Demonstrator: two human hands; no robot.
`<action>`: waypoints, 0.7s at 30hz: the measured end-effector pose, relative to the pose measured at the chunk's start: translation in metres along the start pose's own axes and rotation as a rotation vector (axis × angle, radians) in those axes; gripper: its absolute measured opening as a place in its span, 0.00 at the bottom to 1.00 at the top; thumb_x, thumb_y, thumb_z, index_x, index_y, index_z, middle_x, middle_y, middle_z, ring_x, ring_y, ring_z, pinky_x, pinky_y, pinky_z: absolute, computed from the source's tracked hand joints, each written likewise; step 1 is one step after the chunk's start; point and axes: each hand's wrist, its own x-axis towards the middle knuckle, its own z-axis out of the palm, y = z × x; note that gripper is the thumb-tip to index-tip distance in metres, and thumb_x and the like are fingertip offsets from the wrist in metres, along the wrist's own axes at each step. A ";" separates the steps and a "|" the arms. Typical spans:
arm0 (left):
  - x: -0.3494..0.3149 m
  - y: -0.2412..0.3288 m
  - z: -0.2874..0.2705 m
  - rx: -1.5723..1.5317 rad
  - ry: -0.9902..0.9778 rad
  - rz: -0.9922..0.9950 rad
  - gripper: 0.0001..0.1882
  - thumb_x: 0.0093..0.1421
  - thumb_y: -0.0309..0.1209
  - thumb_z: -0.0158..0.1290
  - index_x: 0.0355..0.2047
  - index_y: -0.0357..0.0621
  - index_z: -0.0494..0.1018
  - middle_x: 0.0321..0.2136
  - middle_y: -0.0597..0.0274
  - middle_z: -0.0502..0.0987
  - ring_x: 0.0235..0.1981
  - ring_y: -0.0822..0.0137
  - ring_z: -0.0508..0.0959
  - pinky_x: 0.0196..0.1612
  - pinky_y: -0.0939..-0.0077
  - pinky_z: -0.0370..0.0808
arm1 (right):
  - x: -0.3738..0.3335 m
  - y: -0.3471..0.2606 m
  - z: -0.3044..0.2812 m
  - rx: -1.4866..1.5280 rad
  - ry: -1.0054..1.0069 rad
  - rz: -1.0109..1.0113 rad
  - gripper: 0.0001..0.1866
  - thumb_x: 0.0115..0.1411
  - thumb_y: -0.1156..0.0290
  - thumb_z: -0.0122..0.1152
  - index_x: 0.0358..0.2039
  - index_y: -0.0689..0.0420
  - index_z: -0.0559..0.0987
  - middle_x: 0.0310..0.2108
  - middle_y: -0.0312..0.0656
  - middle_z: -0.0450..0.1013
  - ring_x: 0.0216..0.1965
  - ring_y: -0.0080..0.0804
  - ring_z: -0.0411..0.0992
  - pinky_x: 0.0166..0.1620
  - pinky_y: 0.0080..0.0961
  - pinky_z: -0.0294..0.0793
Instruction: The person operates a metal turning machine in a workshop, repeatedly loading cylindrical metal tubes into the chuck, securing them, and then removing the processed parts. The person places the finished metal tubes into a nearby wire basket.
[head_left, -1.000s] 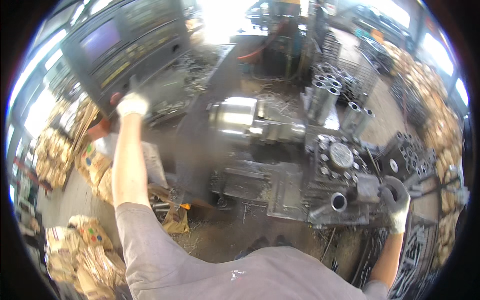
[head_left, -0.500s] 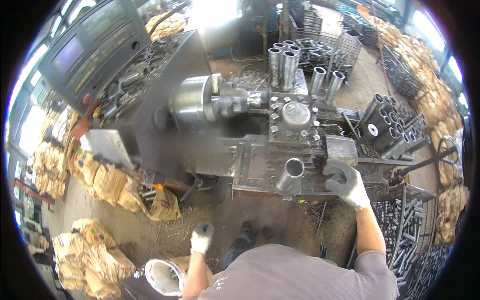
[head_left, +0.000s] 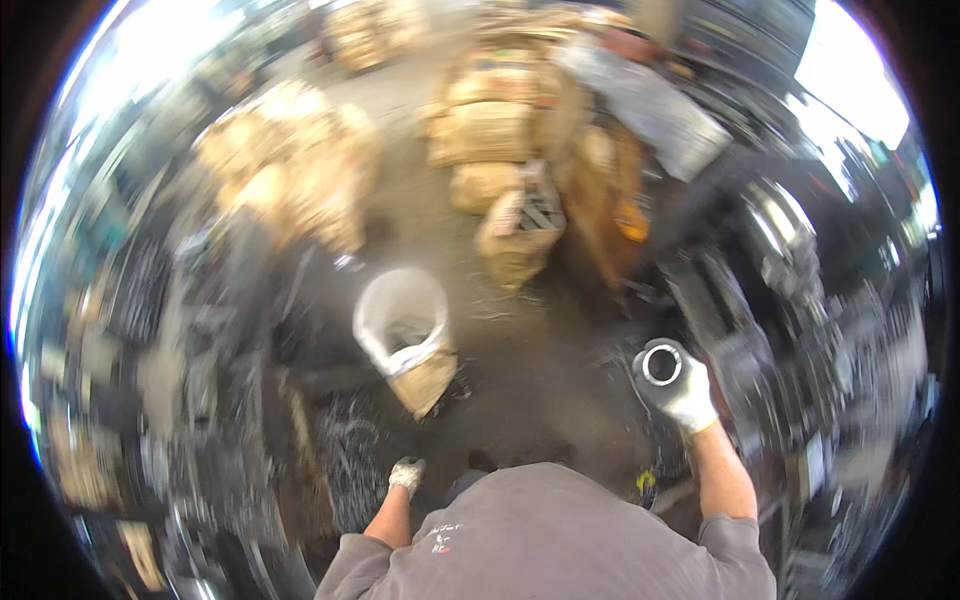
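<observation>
Tube [head_left: 648,364] of bright metal sits in the right hand [head_left: 688,394], right of centre in the frame, with its ring-shaped end facing up at the camera. That end shows nearly as a full circle, so I judge the long axis to run roughly along the line of sight; how far the tube reaches below the rim is hidden by the glove. The right hand's grip is closed around it, grey-coated fingers wrapping the side, the white back of the glove and the wrist toward the lower right. The left hand [head_left: 406,473], gloved too, hangs at lower centre-left, well apart from the tube, which lies up and to the right of it across the floor [head_left: 525,385]; whether its grip is spread or pressed together I cannot tell, and nothing can be made out in it. Nearest to the left hand is a tan sack [head_left: 426,382] with a white lining, just above it in the frame, its round mouth tipped toward the upper part. The tube lies well to the right of that mouth, at about the same height in the frame. Near the upper right is a blurred machine with a shiny metal cylinder [head_left: 778,218], and a second sack [head_left: 512,256] holding metal pieces stands above centre.
</observation>
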 end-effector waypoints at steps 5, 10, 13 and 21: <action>-0.047 -0.185 -0.012 0.636 0.040 0.153 0.19 0.66 0.35 0.52 0.50 0.43 0.86 0.53 0.45 0.85 0.52 0.47 0.86 0.53 0.52 0.84 | 0.039 -0.152 0.178 0.150 -0.595 -0.569 0.27 0.53 0.64 0.80 0.54 0.51 0.83 0.40 0.49 0.85 0.41 0.50 0.86 0.45 0.41 0.86; -0.151 -0.280 0.018 -0.279 0.448 -0.615 0.18 0.69 0.35 0.48 0.47 0.44 0.87 0.52 0.48 0.85 0.54 0.49 0.86 0.56 0.52 0.82 | 0.018 -0.282 0.320 0.311 -1.002 -1.054 0.30 0.54 0.59 0.80 0.56 0.52 0.81 0.39 0.47 0.84 0.38 0.52 0.85 0.42 0.43 0.85; -0.211 -0.308 0.083 -1.096 0.703 -0.795 0.25 0.73 0.45 0.49 0.56 0.40 0.83 0.55 0.51 0.85 0.55 0.51 0.84 0.60 0.55 0.79 | -0.007 -0.375 0.368 0.374 -1.209 -1.201 0.34 0.52 0.56 0.81 0.58 0.53 0.80 0.43 0.48 0.84 0.42 0.51 0.85 0.46 0.44 0.84; -0.335 -0.247 0.077 -0.684 1.644 -1.821 0.25 0.80 0.43 0.41 0.68 0.41 0.68 0.57 0.35 0.77 0.56 0.36 0.81 0.56 0.50 0.81 | -0.060 -0.558 0.490 0.551 -1.373 -1.236 0.19 0.57 0.56 0.76 0.43 0.54 0.83 0.37 0.49 0.85 0.39 0.48 0.85 0.43 0.39 0.84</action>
